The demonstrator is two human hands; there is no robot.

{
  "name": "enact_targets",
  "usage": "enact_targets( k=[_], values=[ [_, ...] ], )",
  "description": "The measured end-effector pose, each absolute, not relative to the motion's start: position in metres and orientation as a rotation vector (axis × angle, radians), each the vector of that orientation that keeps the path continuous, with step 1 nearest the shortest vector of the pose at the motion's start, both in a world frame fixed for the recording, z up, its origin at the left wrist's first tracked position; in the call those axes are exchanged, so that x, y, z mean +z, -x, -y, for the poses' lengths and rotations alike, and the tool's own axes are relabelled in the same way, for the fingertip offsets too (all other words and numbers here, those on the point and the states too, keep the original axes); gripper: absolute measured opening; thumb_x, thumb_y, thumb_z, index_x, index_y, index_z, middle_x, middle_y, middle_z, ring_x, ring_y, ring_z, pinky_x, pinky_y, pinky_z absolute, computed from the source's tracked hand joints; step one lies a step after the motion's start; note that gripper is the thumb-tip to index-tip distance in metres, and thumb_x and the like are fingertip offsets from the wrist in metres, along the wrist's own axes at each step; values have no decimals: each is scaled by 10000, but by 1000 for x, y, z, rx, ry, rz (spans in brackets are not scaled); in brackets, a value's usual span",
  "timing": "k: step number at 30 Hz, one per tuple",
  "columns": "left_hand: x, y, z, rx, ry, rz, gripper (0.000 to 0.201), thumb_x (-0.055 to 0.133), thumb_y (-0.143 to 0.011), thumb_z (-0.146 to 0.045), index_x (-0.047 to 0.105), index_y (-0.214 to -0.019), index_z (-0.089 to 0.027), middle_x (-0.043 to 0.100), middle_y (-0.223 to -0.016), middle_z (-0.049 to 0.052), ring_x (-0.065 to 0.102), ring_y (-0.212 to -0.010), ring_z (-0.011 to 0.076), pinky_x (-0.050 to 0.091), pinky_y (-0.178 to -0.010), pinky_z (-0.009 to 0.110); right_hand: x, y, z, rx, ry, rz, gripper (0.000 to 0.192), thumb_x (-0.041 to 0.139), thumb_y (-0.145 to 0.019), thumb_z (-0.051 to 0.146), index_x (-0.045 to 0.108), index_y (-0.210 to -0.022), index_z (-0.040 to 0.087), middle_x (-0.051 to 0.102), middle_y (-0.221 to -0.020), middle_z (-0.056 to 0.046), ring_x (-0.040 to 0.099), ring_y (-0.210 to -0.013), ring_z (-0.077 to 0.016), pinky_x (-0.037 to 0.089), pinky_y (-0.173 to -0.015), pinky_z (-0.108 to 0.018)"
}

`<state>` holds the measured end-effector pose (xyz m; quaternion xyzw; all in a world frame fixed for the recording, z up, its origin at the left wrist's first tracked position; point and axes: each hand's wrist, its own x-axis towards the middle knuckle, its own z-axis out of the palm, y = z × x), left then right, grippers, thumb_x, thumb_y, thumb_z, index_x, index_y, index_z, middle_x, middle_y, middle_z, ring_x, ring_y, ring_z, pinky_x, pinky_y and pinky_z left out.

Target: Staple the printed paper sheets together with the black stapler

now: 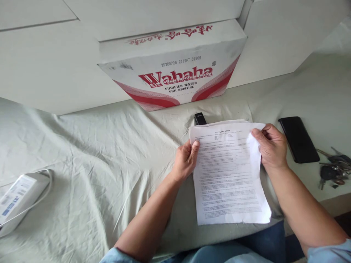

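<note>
A small stack of printed paper sheets (225,175) is held up in front of me, with small lines of text and a heading across the top sheet. My left hand (186,159) grips the left edge, its thumb on the front and its fingers hidden behind. At the upper right corner, my right hand (271,146) pinches the sheets between thumb and fingers. Just beyond the top edge, a black stapler-like object (200,118) shows only in part; the paper covers the rest of it.
A Wahaha water carton (175,76) stands at the back against large white boxes (49,65). To the right lie a black phone (298,139) and a bunch of keys (334,168). On the left sits a white box with a cable (22,201). Wrinkled pale cloth (90,157) covers the surface.
</note>
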<state>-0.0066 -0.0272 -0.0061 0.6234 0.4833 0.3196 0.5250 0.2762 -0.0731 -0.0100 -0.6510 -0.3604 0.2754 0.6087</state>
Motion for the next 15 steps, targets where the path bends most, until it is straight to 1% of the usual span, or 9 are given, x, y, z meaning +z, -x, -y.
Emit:
enact_targets(
  k=[3,5,7,10,12,14,15],
  values=[
    [-6,6,27,790,-1509,-1162,674,438,-1039,-853,557,-785,-241,501,-669,-5,443,-617,164,384,-592,334,-11,-276,74,662,1496,843,454,961,-748,622,674,-804,275,596,-700,31,496,-616,-135,436,-554,-296],
    [-7,6,27,820,-1492,-1164,682,446,-1024,-872,571,-793,-243,502,-672,-6,437,-615,162,390,-588,334,-13,-278,74,646,1513,891,405,934,-799,604,701,-858,278,625,-758,19,538,-670,-148,478,-596,-300],
    [-8,7,26,844,-1466,-1162,699,456,-1000,-899,581,-796,-242,509,-679,-4,442,-620,163,401,-590,334,-15,-281,73,602,1528,943,377,909,-836,593,739,-980,290,678,-886,-2,609,-790,-170,538,-685,-311],
    [-7,8,26,855,-1435,-1152,707,474,-984,-911,598,-812,-236,521,-689,-3,454,-638,166,429,-610,330,-16,-289,70,582,1518,972,465,894,-841,619,752,-1165,317,718,-1069,-23,667,-966,-190,591,-831,-331],
    [-6,9,25,854,-1428,-1148,712,480,-984,-908,610,-816,-228,537,-700,1,465,-651,167,443,-623,328,-16,-293,70,624,1510,979,505,892,-835,640,753,-1206,328,717,-1045,-16,674,-958,-187,601,-856,-336],
    [-6,10,25,862,-1417,-1141,721,488,-981,-908,625,-819,-219,565,-714,10,485,-664,168,456,-629,327,-15,-296,70,692,1510,984,495,894,-834,645,766,-1191,326,699,-939,0,662,-873,-177,597,-809,-327],
    [-6,10,25,866,-1407,-1132,722,495,-981,-906,633,-821,-215,580,-719,14,498,-669,169,464,-631,326,-15,-296,71,731,1510,980,464,892,-837,645,778,-1146,319,686,-885,7,647,-826,-172,586,-770,-320]
  ],
)
